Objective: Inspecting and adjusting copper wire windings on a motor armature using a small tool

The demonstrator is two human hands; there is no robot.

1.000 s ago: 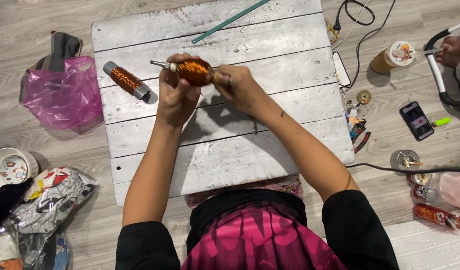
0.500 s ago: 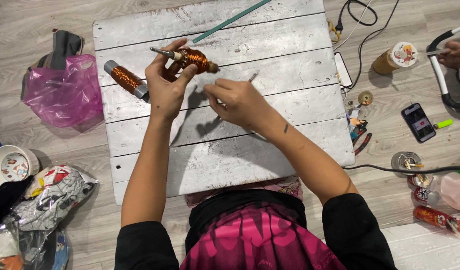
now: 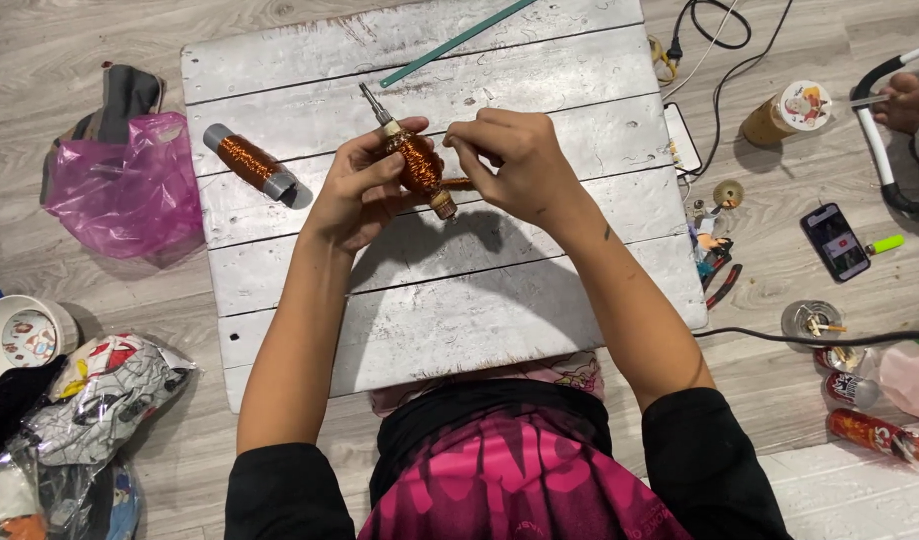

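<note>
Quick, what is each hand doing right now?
Left hand: closed around the copper-wound spool, held above the white board.
Right hand: fingers pinched at the spool; whether it grips wire cannot be told.

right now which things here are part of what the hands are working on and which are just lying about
In use: copper-wound rotor, left hand, right hand, white board.

Lying about: second copper spool, green rod, pink bag, phone, pliers, cans.
</note>
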